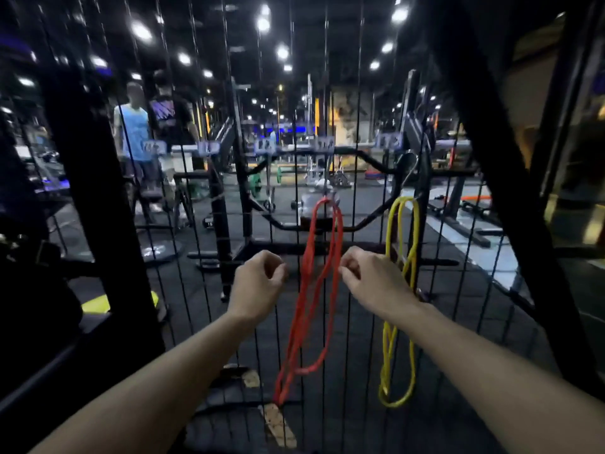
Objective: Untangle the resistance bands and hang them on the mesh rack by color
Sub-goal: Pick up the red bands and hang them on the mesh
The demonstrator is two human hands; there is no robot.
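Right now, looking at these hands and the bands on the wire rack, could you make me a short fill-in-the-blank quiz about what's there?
1. The stretchy red resistance band hangs on the black wire mesh rack to the ____ of the thin yellow resistance band.
2. The right hand partly covers the ____ band.
3. The left hand has curled fingers and holds ____.
4. The number of bands hanging on the rack is ____.

Missing words: left; yellow; nothing; two
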